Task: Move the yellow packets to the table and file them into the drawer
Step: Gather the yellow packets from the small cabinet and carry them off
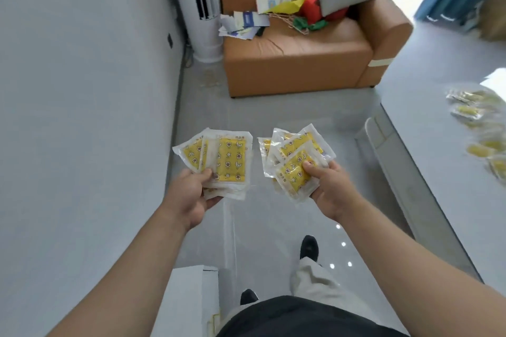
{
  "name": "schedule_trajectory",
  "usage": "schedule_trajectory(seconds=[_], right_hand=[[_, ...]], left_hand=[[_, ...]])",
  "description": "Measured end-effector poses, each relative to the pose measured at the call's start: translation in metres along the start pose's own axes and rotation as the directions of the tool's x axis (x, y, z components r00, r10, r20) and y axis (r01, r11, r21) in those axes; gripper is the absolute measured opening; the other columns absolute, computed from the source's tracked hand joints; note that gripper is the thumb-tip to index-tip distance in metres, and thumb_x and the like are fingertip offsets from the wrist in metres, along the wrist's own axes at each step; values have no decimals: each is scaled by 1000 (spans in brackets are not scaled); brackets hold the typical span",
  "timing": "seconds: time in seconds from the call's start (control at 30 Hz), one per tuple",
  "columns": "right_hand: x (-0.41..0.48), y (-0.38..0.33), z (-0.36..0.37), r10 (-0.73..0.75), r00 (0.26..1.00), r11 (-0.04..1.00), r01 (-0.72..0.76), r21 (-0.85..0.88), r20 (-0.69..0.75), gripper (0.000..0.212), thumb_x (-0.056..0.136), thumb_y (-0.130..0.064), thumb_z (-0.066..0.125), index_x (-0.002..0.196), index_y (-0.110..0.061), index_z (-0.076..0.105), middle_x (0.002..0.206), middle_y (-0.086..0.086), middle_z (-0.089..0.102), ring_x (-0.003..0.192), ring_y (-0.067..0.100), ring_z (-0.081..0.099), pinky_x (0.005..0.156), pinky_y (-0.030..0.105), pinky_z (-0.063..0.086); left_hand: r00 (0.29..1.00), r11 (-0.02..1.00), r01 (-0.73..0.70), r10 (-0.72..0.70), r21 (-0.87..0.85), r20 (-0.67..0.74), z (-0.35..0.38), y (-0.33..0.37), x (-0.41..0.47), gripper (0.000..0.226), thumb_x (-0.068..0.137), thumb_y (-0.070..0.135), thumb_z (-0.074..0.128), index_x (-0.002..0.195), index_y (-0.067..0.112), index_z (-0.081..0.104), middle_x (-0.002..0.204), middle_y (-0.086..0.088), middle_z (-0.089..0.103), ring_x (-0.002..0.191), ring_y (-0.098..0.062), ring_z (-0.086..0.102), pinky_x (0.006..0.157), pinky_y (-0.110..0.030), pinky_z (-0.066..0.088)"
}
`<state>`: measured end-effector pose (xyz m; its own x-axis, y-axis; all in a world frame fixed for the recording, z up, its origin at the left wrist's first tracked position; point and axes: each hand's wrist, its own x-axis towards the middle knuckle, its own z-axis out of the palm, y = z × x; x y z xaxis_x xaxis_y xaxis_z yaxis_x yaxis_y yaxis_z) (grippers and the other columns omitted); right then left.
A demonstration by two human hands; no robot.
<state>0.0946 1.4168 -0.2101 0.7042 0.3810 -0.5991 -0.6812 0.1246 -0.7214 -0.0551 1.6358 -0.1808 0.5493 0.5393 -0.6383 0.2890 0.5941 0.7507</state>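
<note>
Yellow packets (230,159) fanned in 2 bunches above grey floor: left hand (189,194) grips one bunch, right hand (328,186) pinches other (294,157). More packets (479,128) lie on table (427,128) at right.

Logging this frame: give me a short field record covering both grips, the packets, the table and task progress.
left grip: holds a fan of yellow packets
right grip: thumb pinches a second fan
table: at right, with more packets lying on it, blurred
ahead: orange sofa with clutter on the seat
drawer: cannot be identified
progress: both handfuls held over the floor, not yet on the table
</note>
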Motion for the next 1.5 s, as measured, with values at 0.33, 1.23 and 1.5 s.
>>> schedule_trajectory(seconds=[0.33,1.23,1.5], right_hand=[[-82,-9,-169,-100,910,929,231,291,-402,38,98,-3,60,136,-9,58,122,13,72,106,33,73,76,47,62],[-166,-80,-588,25,682,793,431,430,-731,22,95,-1,66,110,-18,64,99,4,78,91,25,75,73,43,61],[-126,-112,-701,99,627,805,406,433,-773,28,94,0,67,117,-15,63,107,8,77,99,28,74,87,48,60]], left_hand=[[908,943,66,-192,325,373,177,-55,-7,23,103,8,50,123,12,61,109,-8,76,97,-28,74,76,-43,59],[733,714,108,-528,692,430,584,-312,-142,22,103,6,51,123,10,58,114,-12,74,100,-29,73,73,-42,58],[685,631,124,-613,766,393,715,-379,-114,23,102,7,53,125,5,57,117,-14,72,102,-31,73,80,-44,59]])
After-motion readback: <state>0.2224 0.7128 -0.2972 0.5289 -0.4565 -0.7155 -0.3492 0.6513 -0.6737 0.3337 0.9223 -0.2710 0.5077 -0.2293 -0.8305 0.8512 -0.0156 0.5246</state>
